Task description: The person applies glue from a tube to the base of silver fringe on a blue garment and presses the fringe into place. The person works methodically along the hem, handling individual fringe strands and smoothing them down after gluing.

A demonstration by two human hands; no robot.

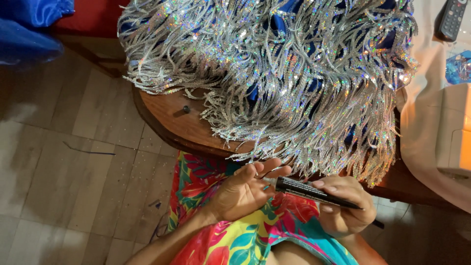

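Observation:
My right hand (346,203) grips a slim black tube (314,192) with pale print, its tip pointing left. The tip touches the open palm of my left hand (243,191), whose fingers are spread and hold nothing. Both hands hover over my lap, which is covered by a bright floral garment (235,240). Just above them a blue cloth thick with silver sequin fringe (284,68) lies heaped on a round wooden table (171,115), the fringe hanging over the table's front edge.
A small dark object (186,109) lies on the bare part of the table. A black remote (451,18) rests on pale cloth (427,113) at top right, beside a white machine (454,132). Blue fabric (29,27) sits top left. Wood-look floor (64,162) spreads left.

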